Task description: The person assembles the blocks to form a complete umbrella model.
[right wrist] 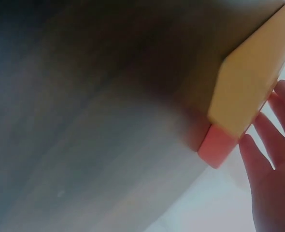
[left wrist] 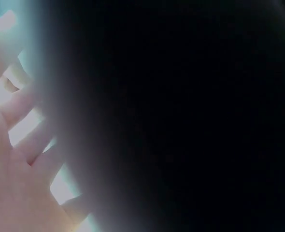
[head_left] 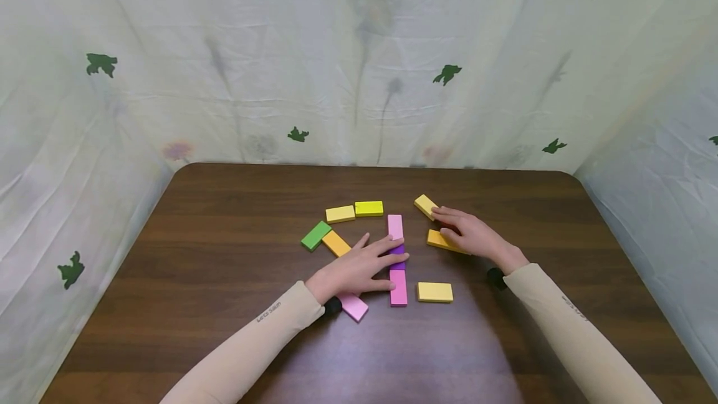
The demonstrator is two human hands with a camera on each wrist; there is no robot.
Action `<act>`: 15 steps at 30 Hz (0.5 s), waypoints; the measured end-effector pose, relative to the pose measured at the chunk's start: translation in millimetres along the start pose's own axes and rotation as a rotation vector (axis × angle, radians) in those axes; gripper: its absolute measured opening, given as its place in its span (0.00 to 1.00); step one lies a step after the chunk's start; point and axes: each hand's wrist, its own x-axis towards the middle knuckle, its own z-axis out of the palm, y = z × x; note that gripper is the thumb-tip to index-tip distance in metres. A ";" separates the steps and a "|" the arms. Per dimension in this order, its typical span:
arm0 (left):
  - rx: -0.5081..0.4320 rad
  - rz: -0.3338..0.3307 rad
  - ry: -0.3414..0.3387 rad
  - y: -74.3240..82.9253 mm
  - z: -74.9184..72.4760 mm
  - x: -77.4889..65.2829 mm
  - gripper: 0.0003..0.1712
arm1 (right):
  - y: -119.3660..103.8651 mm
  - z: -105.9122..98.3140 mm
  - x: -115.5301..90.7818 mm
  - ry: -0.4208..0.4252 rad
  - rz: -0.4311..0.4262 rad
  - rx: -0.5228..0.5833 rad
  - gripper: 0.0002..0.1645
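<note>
My left hand (head_left: 359,267), palm down with fingers spread, reaches across a column made of a pink block (head_left: 395,224), a purple block (head_left: 397,264) and another pink block (head_left: 398,292). It partly covers an orange block (head_left: 336,243) and a light pink block (head_left: 354,307). My right hand (head_left: 477,235) has its fingertips at the lower end of a pale yellow block (head_left: 424,204), with the thumb over an orange block (head_left: 439,240). In the right wrist view, fairly straight fingers (right wrist: 256,157) meet the side of an orange-yellow block (right wrist: 244,77); a reddish piece (right wrist: 217,147) shows beside it.
A green block (head_left: 316,235), a pale yellow block (head_left: 340,214) and a bright yellow block (head_left: 368,208) lie beyond my left hand. Another pale yellow block (head_left: 434,292) lies right of the column. The brown table (head_left: 224,223) ends at a hanging curtain (head_left: 314,80). Darkness fills most of the left wrist view.
</note>
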 end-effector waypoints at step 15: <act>0.014 0.000 0.011 0.5 1.4 -2.7 0.36 | 15.6 -9.1 -8.8 0.035 0.010 -0.050 0.26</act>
